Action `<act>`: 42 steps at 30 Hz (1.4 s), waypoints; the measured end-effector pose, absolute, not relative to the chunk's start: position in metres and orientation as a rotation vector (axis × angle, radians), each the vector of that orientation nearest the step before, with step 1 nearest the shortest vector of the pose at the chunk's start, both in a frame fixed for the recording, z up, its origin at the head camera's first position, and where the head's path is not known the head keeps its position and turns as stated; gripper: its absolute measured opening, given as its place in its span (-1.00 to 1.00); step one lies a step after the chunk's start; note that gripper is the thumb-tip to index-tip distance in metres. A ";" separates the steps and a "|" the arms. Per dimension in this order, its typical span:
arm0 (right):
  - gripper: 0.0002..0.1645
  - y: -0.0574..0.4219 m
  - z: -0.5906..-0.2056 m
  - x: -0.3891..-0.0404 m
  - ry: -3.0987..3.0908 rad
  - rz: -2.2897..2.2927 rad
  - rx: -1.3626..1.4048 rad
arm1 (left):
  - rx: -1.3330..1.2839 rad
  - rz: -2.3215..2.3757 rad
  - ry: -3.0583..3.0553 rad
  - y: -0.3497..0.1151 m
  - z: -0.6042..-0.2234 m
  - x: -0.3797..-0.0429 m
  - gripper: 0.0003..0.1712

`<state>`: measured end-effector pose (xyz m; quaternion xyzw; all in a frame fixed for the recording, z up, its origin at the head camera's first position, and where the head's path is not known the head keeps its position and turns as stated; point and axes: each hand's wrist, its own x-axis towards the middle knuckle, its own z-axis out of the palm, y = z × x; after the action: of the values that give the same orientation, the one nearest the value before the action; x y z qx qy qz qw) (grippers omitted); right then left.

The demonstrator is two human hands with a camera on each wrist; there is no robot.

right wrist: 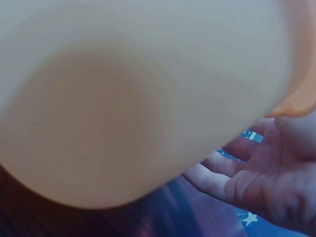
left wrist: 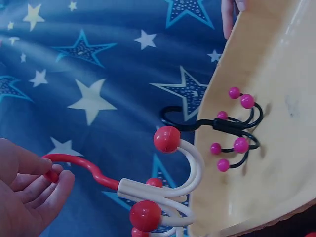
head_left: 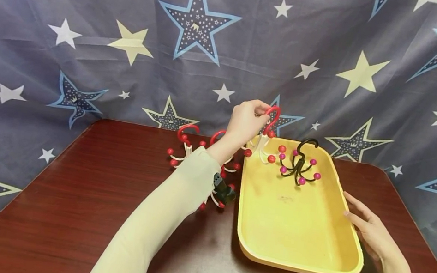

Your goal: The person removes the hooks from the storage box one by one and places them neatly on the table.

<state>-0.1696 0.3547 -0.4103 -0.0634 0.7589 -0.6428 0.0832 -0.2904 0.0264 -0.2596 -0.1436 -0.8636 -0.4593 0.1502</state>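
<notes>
Nearest, we list two pale sleeves (head_left: 156, 221), each with a black wrist device (head_left: 223, 191) at the cuff, above a dark reddish-brown table (head_left: 98, 213). On the table, towards the right, sits one yellow tray (head_left: 293, 231), rectangular with rounded corners. At its right side we record the right hand (head_left: 374, 235), gripping the rim, thumb over the edge and fingers against the outer wall. Left of the tray we note several red-and-white hangers (head_left: 188, 150), white-armed with red balls and red hooks, grouped on the table and partly hidden by the left forearm; we cannot tell their exact number. Farther back, the left hand (head_left: 246, 119) pinches the red hook of one white hanger (head_left: 261, 143), held hook uppermost at the tray's far left corner; whether it touches the tray we cannot tell. Beside it, inside the tray's far end, is one black hanger (head_left: 300, 164) with magenta balls, hook upward. Farthest, we enter a grey-blue curtain (head_left: 299, 40) printed with stars.
</notes>
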 end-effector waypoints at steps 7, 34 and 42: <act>-0.31 0.355 -0.411 -0.170 2.264 -1.923 -0.201 | -0.429 -1.394 -2.415 0.008 -0.244 -0.282 -0.77; -0.30 0.355 -0.411 -0.169 2.246 -1.926 -0.198 | -0.321 -1.517 -2.146 -0.105 -0.229 -0.249 -0.79; -0.29 0.355 -0.409 -0.168 2.233 -1.932 -0.198 | -0.268 -1.546 -2.157 -0.128 -0.242 -0.238 -0.78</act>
<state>-0.1684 0.3548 -0.4095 -0.0666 0.7513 -0.6502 0.0910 -0.2383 -0.1279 -0.2417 -0.0978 -0.7860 -0.5635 0.2346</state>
